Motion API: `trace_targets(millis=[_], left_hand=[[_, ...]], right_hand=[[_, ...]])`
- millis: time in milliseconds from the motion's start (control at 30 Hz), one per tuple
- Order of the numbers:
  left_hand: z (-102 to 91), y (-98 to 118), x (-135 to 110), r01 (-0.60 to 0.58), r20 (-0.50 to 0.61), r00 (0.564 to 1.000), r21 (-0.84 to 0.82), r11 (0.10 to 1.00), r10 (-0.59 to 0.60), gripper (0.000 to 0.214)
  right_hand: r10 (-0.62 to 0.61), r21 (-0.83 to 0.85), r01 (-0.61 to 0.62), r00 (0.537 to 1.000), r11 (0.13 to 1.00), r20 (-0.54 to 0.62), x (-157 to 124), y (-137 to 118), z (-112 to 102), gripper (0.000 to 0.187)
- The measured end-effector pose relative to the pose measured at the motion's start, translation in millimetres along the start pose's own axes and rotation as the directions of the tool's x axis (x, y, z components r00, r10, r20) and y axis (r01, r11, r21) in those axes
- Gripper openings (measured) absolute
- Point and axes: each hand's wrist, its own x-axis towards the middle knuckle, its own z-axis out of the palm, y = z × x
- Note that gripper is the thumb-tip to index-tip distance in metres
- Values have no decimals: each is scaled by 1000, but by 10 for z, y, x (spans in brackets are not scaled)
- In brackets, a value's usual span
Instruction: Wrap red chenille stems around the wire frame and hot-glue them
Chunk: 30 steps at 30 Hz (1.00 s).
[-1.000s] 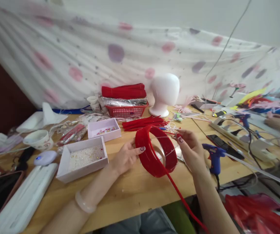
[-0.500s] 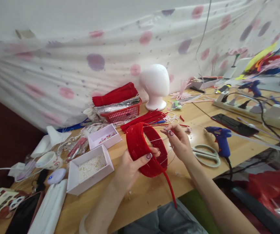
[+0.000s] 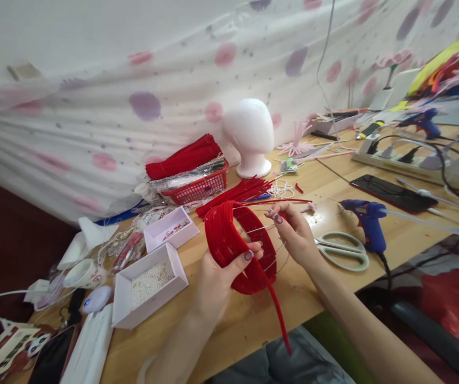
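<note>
A wide ring of red pipe cleaners (image 3: pixel 223 240) is held upright over the table by my left hand (image 3: pixel 223 280), thumb on its near wall and fingers inside. One loose red pipe cleaner end (image 3: pixel 280 320) hangs from its lower right. Thin silvery wires cross the ring's opening and stick out to the right. My right hand (image 3: pixel 293 232) pinches those thin wires (image 3: pixel 271 214) at the ring's upper right, thumb against fingertips. Exactly how many wires lie between the fingers is too fine to tell.
Left of the ring stand a white box of pearl beads (image 3: pixel 149 288) and a box of coloured beads (image 3: pixel 171 229). Behind are a red basket (image 3: pixel 197 186), red pipe cleaners (image 3: pixel 237 194) and a foam head (image 3: pixel 251 136). Scissors (image 3: pixel 343 250), a blue glue gun (image 3: pixel 367 218) and a phone (image 3: pixel 393 193) lie right.
The camera view has shifted and tilted slightly. Both hands keep their holds on the ring and the wires, with hardly any movement between them.
</note>
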Motion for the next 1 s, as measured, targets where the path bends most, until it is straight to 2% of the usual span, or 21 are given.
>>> trace_targets(millis=[233,833,1000], left_hand=[[4,-43,40,55,-10,998,-94,994,-56,43],[-45,-54,56,66,-3,998,-150,986,-67,42],[-32,-44,57,64,-4,998,-162,985,-65,45]], right_hand=[[28,-44,-29,999,999,-18,-3,11,-5,39],[33,-60,-33,999,998,6,-10,-52,38,37],[49,-28,-49,999,998,-18,14,-15,34,37]])
